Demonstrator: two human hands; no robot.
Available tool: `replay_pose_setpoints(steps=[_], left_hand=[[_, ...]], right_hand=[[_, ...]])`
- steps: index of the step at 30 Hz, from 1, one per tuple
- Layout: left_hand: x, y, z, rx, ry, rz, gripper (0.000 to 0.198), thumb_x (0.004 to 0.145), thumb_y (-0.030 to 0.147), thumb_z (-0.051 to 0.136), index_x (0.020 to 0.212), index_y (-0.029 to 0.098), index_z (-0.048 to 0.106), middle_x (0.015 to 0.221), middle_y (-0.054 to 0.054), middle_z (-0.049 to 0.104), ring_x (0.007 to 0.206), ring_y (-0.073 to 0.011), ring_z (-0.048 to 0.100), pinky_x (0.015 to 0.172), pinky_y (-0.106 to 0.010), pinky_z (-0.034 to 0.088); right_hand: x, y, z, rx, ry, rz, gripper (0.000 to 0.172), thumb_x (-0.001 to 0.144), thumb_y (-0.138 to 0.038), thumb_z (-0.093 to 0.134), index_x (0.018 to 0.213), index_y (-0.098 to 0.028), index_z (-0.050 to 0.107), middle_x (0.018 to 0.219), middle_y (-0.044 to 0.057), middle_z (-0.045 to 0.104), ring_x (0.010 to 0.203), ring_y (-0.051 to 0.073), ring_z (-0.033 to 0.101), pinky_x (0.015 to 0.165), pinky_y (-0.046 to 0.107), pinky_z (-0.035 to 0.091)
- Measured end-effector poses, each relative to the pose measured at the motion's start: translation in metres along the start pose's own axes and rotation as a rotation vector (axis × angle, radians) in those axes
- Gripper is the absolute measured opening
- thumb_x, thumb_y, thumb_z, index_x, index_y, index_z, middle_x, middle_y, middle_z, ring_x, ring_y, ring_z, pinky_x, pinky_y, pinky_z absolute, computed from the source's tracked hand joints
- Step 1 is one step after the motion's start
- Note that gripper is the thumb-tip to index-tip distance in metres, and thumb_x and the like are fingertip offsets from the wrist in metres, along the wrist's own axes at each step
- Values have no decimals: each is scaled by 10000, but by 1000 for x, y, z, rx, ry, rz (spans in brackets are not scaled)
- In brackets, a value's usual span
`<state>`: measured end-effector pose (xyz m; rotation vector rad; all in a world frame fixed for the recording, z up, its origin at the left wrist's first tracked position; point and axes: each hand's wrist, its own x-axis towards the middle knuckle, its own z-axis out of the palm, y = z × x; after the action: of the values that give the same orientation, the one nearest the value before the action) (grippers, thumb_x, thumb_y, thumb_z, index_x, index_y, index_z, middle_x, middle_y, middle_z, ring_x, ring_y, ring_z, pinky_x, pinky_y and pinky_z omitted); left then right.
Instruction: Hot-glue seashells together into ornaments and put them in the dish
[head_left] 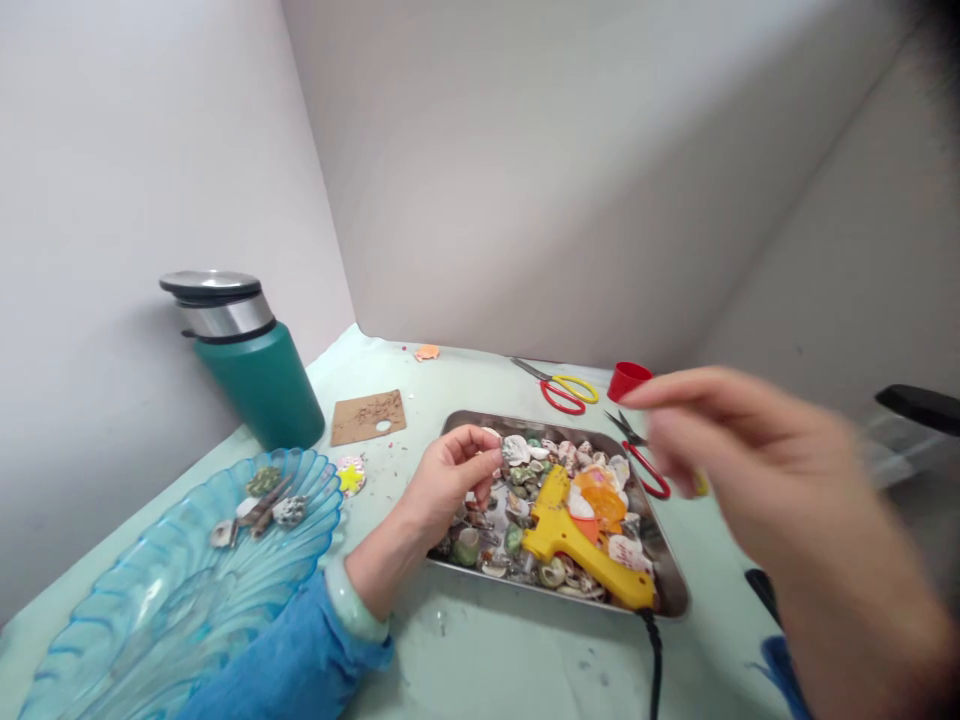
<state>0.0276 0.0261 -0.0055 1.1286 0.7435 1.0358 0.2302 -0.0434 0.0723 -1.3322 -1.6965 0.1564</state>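
Note:
Over the left part of a metal tray [679,590] full of seashells, my left hand [450,465] is closed, thumb and index finger pinched. A pale grey-white shell [515,450] shows at its fingertips. My right hand [757,450] is raised at the right, in front of the tray's right side and nearer the camera. Motion smears it; its index finger points left, and whether the fingers hold anything is unclear. A yellow hot glue gun [559,530] lies on the shells, its black cord running off the tray's front edge. Beside it is an orange translucent shell-like piece [602,500].
A blue scalloped plate [150,600] with a few shells stands left, before a green bottle [262,385]. Behind the tray are red-and-yellow scissors [562,393], a second pair [649,470] and a red cup [628,380]. Brown cardboard [360,418] lies left of the tray.

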Motion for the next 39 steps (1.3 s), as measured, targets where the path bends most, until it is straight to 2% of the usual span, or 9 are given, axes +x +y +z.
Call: replay_pose_setpoints(steps=[1,2,3,4,6,10,18,25,39], left_hand=[[0,0,0,25,-3,13,264,679,316,735,766,155,544,496,79,504,368,-33,405,384,-162,314],[0,0,1,47,-6,25,271,680,330,734,761,154,544,517,74,516,373,-32,413,382,-162,315],[-1,0,1,65,-13,35,279,681,343,733,760,154,544,539,70,526,376,-32,421,382,-165,324],[-1,0,1,79,-22,41,285,682,354,731,763,154,545,558,68,531,379,-34,428,383,-169,338],[-2,0,2,99,-48,44,287,693,367,722,773,154,546,581,64,536,384,-37,442,387,-175,363],[-3,0,2,126,-79,45,280,708,369,714,769,151,548,591,61,536,385,-37,453,385,-173,373],[-3,0,1,118,-73,51,272,718,357,713,772,143,555,633,58,536,386,-19,438,391,-165,376],[-2,-2,2,142,-110,119,346,710,279,732,1008,181,585,787,34,517,538,-44,483,422,-156,391],[-2,-2,3,252,-69,186,313,728,290,718,998,165,624,737,26,521,557,-59,471,477,-185,391]], right_hand=[[0,-1,7,-54,-120,-6,149,890,-231,534,967,-230,661,790,1,658,645,135,596,527,238,452],[-1,-2,15,-115,-292,-15,146,881,-233,540,956,-238,666,741,-11,651,634,138,593,541,247,441],[-1,-3,23,-163,-352,-29,132,879,-260,548,945,-246,661,704,-21,648,608,138,582,537,253,421],[-2,-3,31,-197,-367,-30,154,872,-290,566,997,-254,648,761,-17,668,634,143,589,567,262,422],[-2,-2,44,-233,-379,-22,219,853,-324,599,1060,-261,629,894,-4,689,691,153,603,590,266,414],[-3,2,53,-173,-401,-2,180,880,-284,563,1048,-257,623,876,-9,690,767,161,607,641,261,414],[-3,8,51,24,-461,121,150,893,-265,525,1012,-254,616,805,-26,674,677,124,586,615,234,411],[1,13,52,193,-533,239,184,893,-263,484,1008,-243,625,756,-18,643,600,117,547,557,231,404],[5,7,50,297,-578,333,171,874,-246,511,964,-207,651,678,-23,587,588,105,544,528,204,399]])
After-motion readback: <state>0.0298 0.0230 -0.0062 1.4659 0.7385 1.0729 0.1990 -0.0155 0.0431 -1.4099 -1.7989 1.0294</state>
